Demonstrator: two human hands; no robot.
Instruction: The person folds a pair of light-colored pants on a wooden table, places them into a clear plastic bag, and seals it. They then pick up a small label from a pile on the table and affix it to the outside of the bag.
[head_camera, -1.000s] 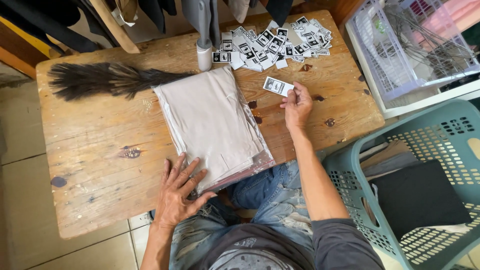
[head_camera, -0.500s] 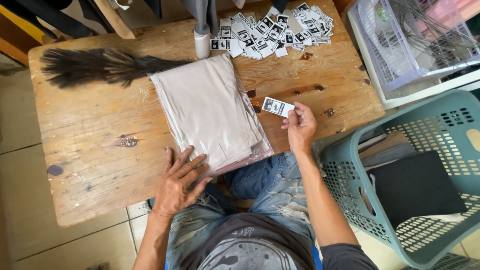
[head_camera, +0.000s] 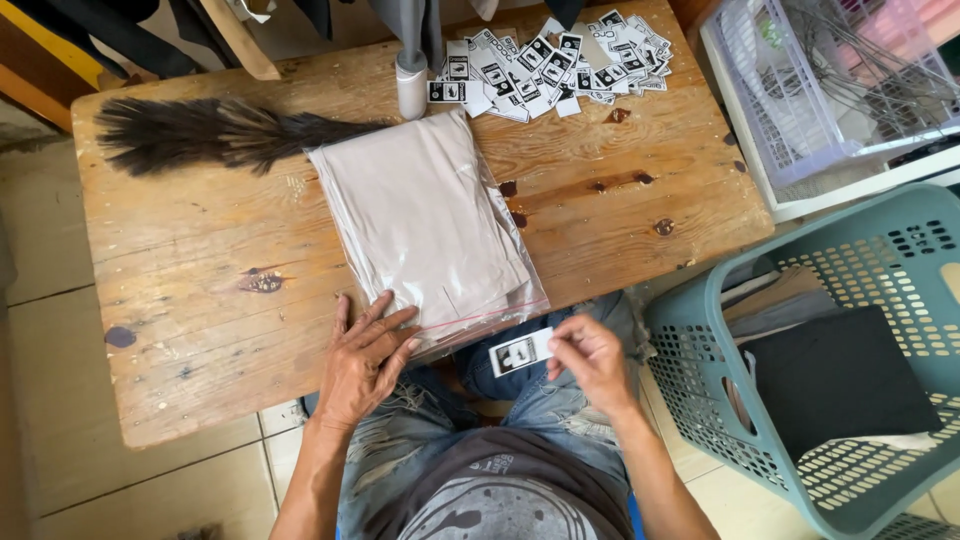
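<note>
Below the table edge, right hand (head_camera: 592, 362) pinches a label (head_camera: 521, 352), print illegible

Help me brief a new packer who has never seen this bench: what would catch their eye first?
Probably the folded beige garment in a clear plastic bag at the middle of the wooden table, with the left hand pressing its near corner. Next, the small black-and-white tag pinched in the right hand over the lap, and the heap of similar tags at the table's far edge.
</note>
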